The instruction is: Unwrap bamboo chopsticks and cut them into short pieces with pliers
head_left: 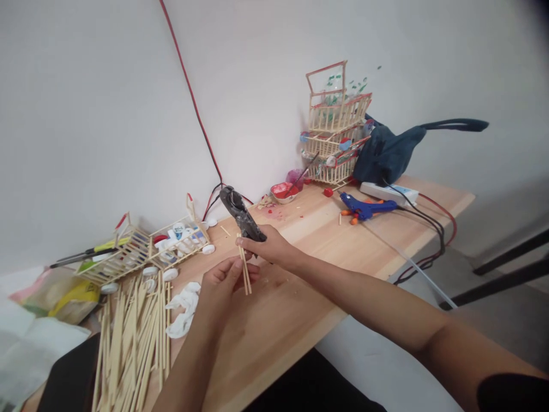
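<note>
Two thin wooden sticks (246,274) stand side by side, close to upright, between the fingers of my left hand (223,279), which is closed on them. My right hand (270,245) is wrapped round a dark, plier-like tool (242,214) whose head points up and to the left. The thumb of that hand lies at the upper ends of the sticks, and both hands are close together above the wooden table (291,309). Left of my forearm lies a pile of loose wooden sticks (132,337), beside a crumpled white cloth or tissue (184,309).
Small stick-built carts (128,254) with bottle-cap wheels stand at the left. More stick baskets (334,143) are stacked at the back, by a dark blue bag (386,151). A blue glue gun (364,206), white power strip (390,193) and red paint dish (283,191) lie nearby.
</note>
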Demonstrator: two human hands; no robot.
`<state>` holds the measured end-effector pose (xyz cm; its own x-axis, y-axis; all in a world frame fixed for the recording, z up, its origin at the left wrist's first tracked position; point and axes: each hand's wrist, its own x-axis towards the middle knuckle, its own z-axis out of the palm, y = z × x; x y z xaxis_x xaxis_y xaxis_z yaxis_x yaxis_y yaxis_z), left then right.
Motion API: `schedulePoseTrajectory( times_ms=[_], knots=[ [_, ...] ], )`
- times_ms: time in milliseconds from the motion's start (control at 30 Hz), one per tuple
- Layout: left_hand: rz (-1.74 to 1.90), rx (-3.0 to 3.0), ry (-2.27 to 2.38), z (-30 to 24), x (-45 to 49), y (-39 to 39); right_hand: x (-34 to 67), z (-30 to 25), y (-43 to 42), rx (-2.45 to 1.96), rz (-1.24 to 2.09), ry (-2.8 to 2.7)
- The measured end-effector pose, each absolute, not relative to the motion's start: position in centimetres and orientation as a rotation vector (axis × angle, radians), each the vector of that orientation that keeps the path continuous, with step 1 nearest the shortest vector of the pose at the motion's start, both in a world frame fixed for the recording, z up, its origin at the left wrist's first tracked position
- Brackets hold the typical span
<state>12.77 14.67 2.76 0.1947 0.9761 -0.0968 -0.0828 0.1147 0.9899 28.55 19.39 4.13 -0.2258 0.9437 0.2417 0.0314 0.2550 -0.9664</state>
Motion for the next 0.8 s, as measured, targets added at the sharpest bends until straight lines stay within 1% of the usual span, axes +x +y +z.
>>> schedulePoseTrajectory(
  times_ms=[300,600,800],
  knots=[
    [1.017,1.204,1.083,3.6,12.5,14.1,27.9,3.4,19.4,-0.985,1.109,-1.635],
    [1.009,1.295,1.013,5.2,9.1,14.3,32.2,6.5,20.2,-1.0,1.339,-2.088],
    [0.972,1.304,1.007,5.7,8.7,14.1,32.6,7.0,20.1,-0.986,1.335,-2.252]
  ],
)
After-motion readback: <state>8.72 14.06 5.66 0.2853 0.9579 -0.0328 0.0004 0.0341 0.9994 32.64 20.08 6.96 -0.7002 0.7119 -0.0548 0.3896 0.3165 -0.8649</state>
